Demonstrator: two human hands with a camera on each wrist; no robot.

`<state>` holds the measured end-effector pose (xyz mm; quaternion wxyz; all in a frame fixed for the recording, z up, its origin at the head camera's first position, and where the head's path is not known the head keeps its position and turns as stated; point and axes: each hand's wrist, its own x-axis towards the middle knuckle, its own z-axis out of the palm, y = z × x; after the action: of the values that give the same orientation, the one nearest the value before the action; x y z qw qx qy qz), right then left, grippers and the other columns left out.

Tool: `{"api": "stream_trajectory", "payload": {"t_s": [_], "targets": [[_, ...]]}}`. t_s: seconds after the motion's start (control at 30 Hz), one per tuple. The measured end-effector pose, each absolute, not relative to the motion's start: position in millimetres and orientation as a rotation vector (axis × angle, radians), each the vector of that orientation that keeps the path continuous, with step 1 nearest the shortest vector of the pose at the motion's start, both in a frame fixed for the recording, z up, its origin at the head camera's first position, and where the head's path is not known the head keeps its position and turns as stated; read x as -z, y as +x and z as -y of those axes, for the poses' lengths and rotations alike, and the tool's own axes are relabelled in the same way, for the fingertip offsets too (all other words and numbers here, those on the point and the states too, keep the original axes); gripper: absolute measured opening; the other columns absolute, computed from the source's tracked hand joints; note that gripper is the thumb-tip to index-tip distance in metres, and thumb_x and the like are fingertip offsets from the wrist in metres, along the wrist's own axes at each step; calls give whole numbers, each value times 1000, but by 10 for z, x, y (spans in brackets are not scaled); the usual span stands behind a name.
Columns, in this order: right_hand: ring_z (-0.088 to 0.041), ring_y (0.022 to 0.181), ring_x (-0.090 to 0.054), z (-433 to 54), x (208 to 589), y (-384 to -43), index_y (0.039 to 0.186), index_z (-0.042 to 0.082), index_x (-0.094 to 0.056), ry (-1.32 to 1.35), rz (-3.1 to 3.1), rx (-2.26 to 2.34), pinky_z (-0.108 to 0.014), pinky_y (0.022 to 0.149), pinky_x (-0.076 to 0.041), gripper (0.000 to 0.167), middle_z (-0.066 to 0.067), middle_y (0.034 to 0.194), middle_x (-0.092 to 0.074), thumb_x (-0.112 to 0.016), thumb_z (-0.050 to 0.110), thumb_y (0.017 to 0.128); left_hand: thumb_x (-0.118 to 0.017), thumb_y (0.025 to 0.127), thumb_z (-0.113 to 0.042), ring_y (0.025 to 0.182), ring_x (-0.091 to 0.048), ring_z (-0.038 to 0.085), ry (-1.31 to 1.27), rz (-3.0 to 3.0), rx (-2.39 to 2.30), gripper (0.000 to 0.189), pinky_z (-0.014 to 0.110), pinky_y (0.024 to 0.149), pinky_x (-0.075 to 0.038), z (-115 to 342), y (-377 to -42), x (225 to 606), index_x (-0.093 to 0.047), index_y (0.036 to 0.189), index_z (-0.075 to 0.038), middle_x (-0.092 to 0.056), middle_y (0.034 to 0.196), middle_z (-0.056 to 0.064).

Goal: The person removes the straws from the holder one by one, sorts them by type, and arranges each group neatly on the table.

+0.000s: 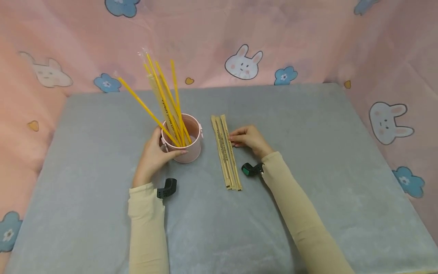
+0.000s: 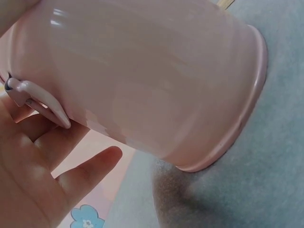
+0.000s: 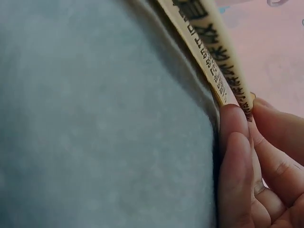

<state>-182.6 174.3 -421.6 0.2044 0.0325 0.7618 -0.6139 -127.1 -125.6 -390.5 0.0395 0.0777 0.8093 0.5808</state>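
A small pink bucket [image 1: 189, 155] stands on the grey cloth, left of the middle. Several long yellow straws [image 1: 140, 101] lean out of it, some in clear or printed wrappers. My left hand [image 1: 150, 158] grips the bucket's left side, thumb across the front below the rim; beside these fingers in the left wrist view is the handle joint [image 2: 40, 99]. To the right lie three paper-wrapped straws [image 1: 220, 146] side by side. My right hand [image 1: 251, 139] pinches the rightmost wrapped straw [image 3: 223, 52] by its edge, between thumb and fingers in the right wrist view.
The grey cloth [image 1: 308, 125] covers the whole table. A pink curtain [image 1: 205, 34] with rabbits and blue flowers hangs behind and along both sides. Black wrist devices [image 1: 167, 188] sit at both cuffs, close over the cloth.
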Motion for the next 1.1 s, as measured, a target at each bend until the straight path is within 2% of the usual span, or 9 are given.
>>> {"api": "stream_trajectory", "payload": {"t_s": [0.53,0.87,1.1], "targets": [[-9,59,-61,-1732,4166,-1838,103,-14,-65,69,-2174,1587,-20,57,-54,24,-3,71,-67,-67,5,87,-86,68,-12,128,-42,26,214,-2461,-1781,90,43,108,-33,1255,-1276,3882,-34,141,-9,-48,134,11],[-9,60,-62,-1718,4139,-1883,104,-13,-65,42,-2151,1569,-20,59,-54,24,-5,75,-68,-66,5,88,-86,67,-10,129,-40,23,241,-2474,-1819,91,39,111,-29,1259,-1301,3889,-35,142,-8,-46,136,10],[-11,62,-62,-1736,4147,-1866,102,-12,-66,13,-2174,1536,-22,59,-55,21,-6,75,-68,-64,4,89,-85,68,-8,128,-41,25,244,-2470,-1809,89,41,109,-31,1247,-1282,3888,-34,141,-6,-46,136,11]]}}
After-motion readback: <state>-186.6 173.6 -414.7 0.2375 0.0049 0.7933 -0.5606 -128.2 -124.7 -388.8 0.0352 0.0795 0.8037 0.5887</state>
